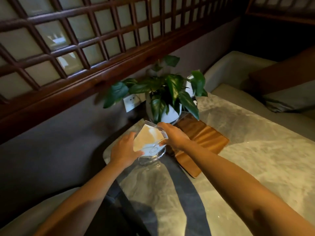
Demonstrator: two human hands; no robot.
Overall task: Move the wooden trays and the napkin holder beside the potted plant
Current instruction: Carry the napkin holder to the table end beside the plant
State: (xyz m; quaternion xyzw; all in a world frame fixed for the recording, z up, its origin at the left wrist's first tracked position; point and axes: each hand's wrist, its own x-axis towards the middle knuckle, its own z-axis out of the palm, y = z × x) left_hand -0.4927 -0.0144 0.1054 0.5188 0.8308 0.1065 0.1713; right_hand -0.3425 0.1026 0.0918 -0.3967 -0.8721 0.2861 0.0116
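A clear napkin holder with pale napkins in it stands on the marble table, just in front of the potted plant in its white pot. My left hand presses on the holder's left side and my right hand grips its right side. The wooden trays lie flat to the right of the holder, beside the pot; my right wrist covers part of them.
A dark wooden lattice screen and a grey wall with a white socket run behind the table. Pale cushioned seats sit at the far right, and another seat is at the near left. Dark arm shadows cross the tabletop.
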